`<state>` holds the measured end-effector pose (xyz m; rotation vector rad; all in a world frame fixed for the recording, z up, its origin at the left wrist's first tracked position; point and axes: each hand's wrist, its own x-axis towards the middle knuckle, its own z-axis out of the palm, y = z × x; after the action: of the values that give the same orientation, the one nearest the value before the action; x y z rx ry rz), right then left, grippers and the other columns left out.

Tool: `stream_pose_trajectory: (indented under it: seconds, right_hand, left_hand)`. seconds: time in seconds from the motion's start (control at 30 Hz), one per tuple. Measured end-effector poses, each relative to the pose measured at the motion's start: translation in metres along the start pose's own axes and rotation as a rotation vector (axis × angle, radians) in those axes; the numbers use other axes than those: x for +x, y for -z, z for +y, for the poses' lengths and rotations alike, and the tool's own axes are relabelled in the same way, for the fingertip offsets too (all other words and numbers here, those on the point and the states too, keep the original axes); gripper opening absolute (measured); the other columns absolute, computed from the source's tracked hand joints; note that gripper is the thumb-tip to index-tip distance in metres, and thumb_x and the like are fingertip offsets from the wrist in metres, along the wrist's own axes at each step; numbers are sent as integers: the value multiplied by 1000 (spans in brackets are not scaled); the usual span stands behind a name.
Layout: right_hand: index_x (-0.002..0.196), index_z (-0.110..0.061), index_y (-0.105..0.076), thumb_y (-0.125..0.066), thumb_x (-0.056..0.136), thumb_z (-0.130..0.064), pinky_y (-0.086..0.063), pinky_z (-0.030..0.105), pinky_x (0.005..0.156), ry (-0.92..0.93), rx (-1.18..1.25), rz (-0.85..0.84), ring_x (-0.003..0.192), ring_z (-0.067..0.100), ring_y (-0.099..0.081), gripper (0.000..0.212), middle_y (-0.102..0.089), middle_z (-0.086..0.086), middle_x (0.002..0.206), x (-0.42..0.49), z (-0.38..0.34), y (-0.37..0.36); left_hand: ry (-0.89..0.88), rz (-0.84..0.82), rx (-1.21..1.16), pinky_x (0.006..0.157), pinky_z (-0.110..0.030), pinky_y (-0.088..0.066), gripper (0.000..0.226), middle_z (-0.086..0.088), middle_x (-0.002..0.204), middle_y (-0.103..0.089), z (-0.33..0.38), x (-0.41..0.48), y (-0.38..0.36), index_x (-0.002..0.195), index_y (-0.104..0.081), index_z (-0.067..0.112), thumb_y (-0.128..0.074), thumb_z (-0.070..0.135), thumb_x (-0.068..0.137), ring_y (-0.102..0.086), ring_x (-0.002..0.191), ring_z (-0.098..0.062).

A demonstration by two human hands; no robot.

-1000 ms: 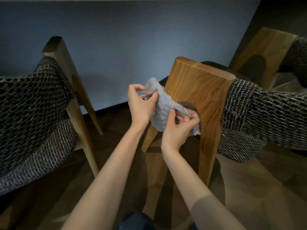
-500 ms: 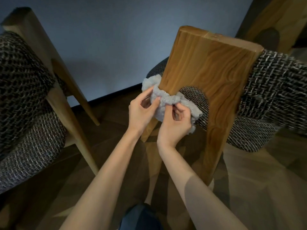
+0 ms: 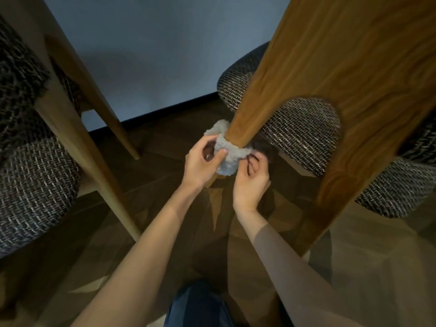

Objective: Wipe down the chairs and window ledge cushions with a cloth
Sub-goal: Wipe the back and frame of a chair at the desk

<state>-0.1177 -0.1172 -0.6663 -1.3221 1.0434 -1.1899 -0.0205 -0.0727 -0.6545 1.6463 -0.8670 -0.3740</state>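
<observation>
A fluffy grey-white cloth [image 3: 226,152] is wrapped around the lower part of the wooden leg [image 3: 247,114] of the right chair [image 3: 354,79]. My left hand [image 3: 203,161] pinches the cloth's left end. At the leg's right side my right hand [image 3: 253,178] pinches the other end. Both hands sit low, close to the floor. The chair's woven dark seat [image 3: 299,131] shows through the arch in its wooden back.
A second chair [image 3: 35,175] with the same woven fabric and slanted wooden legs [image 3: 94,161] stands at the left. A blue-grey wall [image 3: 153,55] with dark skirting lies behind. The floor [image 3: 165,142] is dark wood parquet. My knee [image 3: 198,305] shows at the bottom.
Both hands have slid the cloth down the chair leg from the seat's height to near the floor. The view has dropped lower and closer to the chair.
</observation>
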Motion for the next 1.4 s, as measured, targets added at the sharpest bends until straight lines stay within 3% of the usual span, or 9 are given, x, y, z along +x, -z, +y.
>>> stream_pose_trajectory:
  seconds: [0.2, 0.4, 0.53, 0.73, 0.87, 0.93, 1.07, 1.2, 1.4]
  right_hand:
    - [123, -5, -59, -53, 93, -1, -39, -3, 70, -32, -174, -195, 84, -24, -52, 31, -60, -5, 103, 18, 36, -4]
    - [119, -6, -60, -64, 89, -5, -48, 8, 83, -159, -236, -389, 101, 1, -60, 31, -64, -5, 109, 15, 75, -10]
    - [118, 2, -61, -66, 89, -10, -51, 28, 93, -157, -340, -455, 108, 16, -63, 31, -67, 10, 116, 19, 108, -16]
    - [123, -8, -57, -59, 94, -23, -48, 33, 96, -274, -505, -610, 111, 24, -61, 33, -65, 9, 118, 28, 166, -30]
    - [142, -22, -38, -53, 97, -34, -43, 45, 105, -456, -575, -770, 123, 24, -52, 49, -55, 4, 133, 36, 183, -39]
    - [144, -23, -34, -54, 97, -29, -42, 42, 107, -506, -528, -760, 125, 22, -50, 51, -53, 4, 135, 38, 183, -41]
    - [141, -16, -41, -54, 97, -18, -40, 41, 109, -482, -425, -684, 126, 22, -50, 46, -53, 7, 135, 35, 168, -40]
    - [127, 2, -51, -56, 94, -6, -44, 40, 104, -310, -358, -541, 120, 29, -55, 34, -59, 18, 124, 24, 137, -33]
    - [111, -12, -62, -69, 86, -8, -53, 16, 81, -96, -173, -316, 93, -3, -66, 26, -69, -2, 104, 14, 68, -6]
  left_hand:
    - [37, -128, -1, 85, -6, -44, 32, 9, 111, -59, -40, 12, 1, 121, -55, 12, -62, 9, 89, -56, 102, 10]
    - [119, -166, 33, 96, -26, -47, 33, -6, 116, -61, -88, 9, -3, 124, -54, 4, -58, 6, 92, -58, 111, -16]
    - [160, -189, 65, 92, -21, -46, 33, -9, 116, -59, -118, 8, -6, 124, -53, -3, -56, 1, 92, -57, 111, -20]
    - [264, -277, 152, 79, -7, -38, 32, -29, 115, -55, -164, 13, -10, 123, -46, -17, -49, -12, 91, -51, 101, -27]
    - [374, -320, 158, 83, -18, -39, 35, -30, 125, -48, -175, 11, -19, 128, -38, -15, -44, -9, 94, -49, 112, -34]
    - [427, -291, 127, 84, -12, -38, 38, -28, 133, -43, -174, 8, -22, 132, -34, -12, -44, -5, 96, -45, 123, -34]
    - [449, -186, 76, 88, -19, -38, 39, -24, 129, -50, -167, 7, -25, 132, -42, -8, -48, -4, 94, -50, 111, -23]
    - [347, -50, 50, 85, -10, -42, 40, -1, 115, -58, -143, 2, -24, 128, -54, 3, -54, -5, 90, -54, 109, -12]
    - [190, 87, -39, 78, 0, -42, 41, 13, 108, -60, -73, -7, -21, 130, -56, 12, -60, 6, 90, -54, 92, 21]
